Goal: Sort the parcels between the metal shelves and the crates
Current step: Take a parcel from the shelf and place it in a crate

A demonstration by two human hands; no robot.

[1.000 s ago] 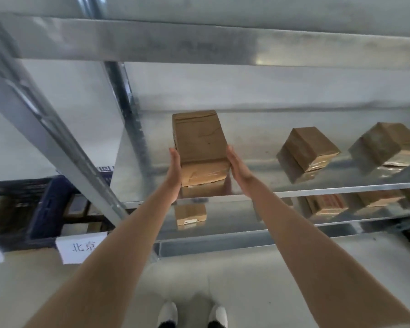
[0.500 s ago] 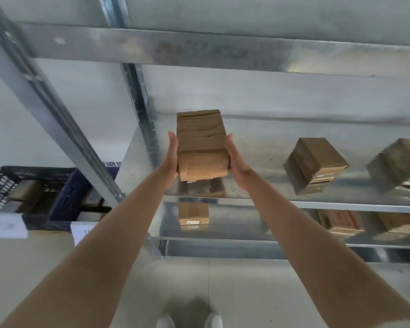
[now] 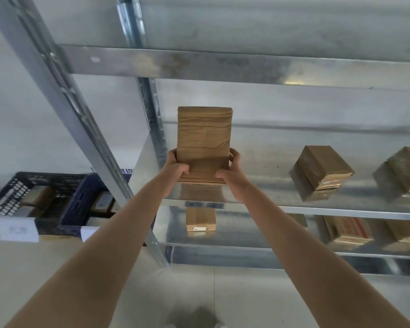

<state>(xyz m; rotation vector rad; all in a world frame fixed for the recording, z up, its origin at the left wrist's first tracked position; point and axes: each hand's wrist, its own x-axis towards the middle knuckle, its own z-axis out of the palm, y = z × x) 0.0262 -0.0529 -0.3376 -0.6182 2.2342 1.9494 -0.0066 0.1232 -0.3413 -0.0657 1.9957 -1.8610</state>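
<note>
A tall brown cardboard parcel (image 3: 204,140) is held upright just above the front edge of the middle metal shelf (image 3: 270,195). My left hand (image 3: 176,165) grips its lower left side with the thumb on the front face. My right hand (image 3: 230,169) grips its lower right side the same way. Two more brown parcels (image 3: 320,171) (image 3: 400,174) sit on the same shelf to the right. At the left, on the floor, stand a black crate (image 3: 17,192) and a dark blue crate (image 3: 78,204) with parcels inside.
A small labelled parcel (image 3: 200,218) lies on the lower shelf (image 3: 246,240), with other parcels (image 3: 346,230) further right. A slanted metal upright (image 3: 76,110) crosses the left side. White labels (image 3: 16,229) hang on the crate fronts. Grey floor lies below.
The parcel has been lifted off the shelf and tilted upright, its broad face toward me. Both hands shifted from flat on its sides to gripping its lower corners.
</note>
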